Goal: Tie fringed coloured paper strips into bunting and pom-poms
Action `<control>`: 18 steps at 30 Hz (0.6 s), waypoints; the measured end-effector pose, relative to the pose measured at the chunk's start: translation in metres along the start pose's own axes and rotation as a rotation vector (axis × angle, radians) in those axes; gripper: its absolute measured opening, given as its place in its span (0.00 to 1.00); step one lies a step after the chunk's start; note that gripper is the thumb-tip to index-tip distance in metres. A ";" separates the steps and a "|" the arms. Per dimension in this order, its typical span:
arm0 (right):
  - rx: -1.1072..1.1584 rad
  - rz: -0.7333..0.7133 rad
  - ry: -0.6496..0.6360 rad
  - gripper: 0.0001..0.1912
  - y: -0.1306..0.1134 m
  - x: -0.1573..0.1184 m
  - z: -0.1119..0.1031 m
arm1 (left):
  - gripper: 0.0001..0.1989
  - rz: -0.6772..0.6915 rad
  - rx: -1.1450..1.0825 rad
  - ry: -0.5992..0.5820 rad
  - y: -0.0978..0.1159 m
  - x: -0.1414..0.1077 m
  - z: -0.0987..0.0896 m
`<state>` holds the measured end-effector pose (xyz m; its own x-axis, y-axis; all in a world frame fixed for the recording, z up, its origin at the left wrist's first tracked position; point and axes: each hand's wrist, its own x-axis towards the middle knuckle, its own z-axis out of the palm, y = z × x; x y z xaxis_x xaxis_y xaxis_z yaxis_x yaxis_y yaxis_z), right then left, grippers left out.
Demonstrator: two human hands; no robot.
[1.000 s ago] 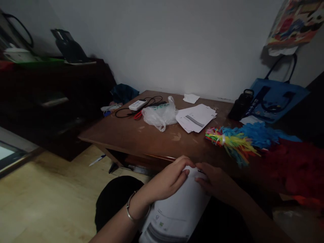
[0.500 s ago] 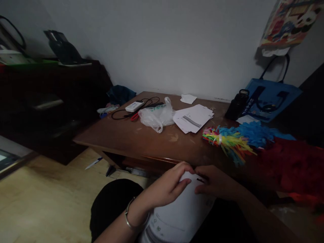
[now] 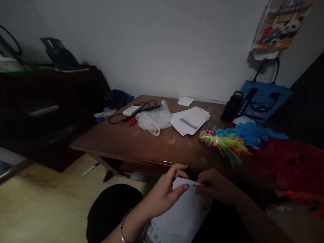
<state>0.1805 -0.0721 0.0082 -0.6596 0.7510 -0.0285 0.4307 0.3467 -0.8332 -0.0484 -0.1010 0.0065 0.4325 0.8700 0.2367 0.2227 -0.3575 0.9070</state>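
Observation:
A white printed paper sheet (image 3: 181,216) lies over my lap, its far edge raised in front of the table. My left hand (image 3: 174,187) grips that edge, the thumb on the near face and the fingers behind it. At the right end of the same edge, my right hand (image 3: 212,185) pinches the paper between thumb and fingers. A small dark slit or mark shows on the paper beside the right thumb; what it is I cannot make out. A metal bangle circles my left wrist.
On the brown table (image 3: 121,145) lie a clear plastic bag (image 3: 154,119), a stack of printed papers (image 3: 191,119), a white device (image 3: 131,110) with cables, and colourful tissue tassels (image 3: 220,140). A black bottle (image 3: 232,106) and blue tote bag (image 3: 264,99) stand behind. Dark red material (image 3: 291,162) lies right.
The paper's top edge now looks folded or bent over between my hands. My left fingers have spread a little and my left thumb has moved slightly down. The view has shifted slightly.

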 end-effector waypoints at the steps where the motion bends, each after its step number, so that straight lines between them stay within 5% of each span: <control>1: -0.028 -0.018 0.030 0.19 0.001 -0.001 0.002 | 0.16 -0.051 0.005 -0.001 0.000 0.000 0.001; 8: 0.102 -0.037 -0.017 0.23 0.005 -0.012 0.010 | 0.20 -0.211 0.050 -0.012 0.015 -0.005 -0.008; 12: 0.019 -0.084 0.125 0.29 0.002 -0.020 0.015 | 0.21 -0.274 -0.090 0.003 0.008 -0.011 -0.020; 18: -0.042 -0.136 0.105 0.28 0.010 -0.023 0.016 | 0.25 -0.379 -0.090 0.076 -0.003 -0.013 -0.027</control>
<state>0.1897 -0.0948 -0.0082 -0.6466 0.7493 0.1428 0.3684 0.4706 -0.8017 -0.0781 -0.1023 0.0103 0.2676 0.9585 -0.0982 0.2751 0.0216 0.9612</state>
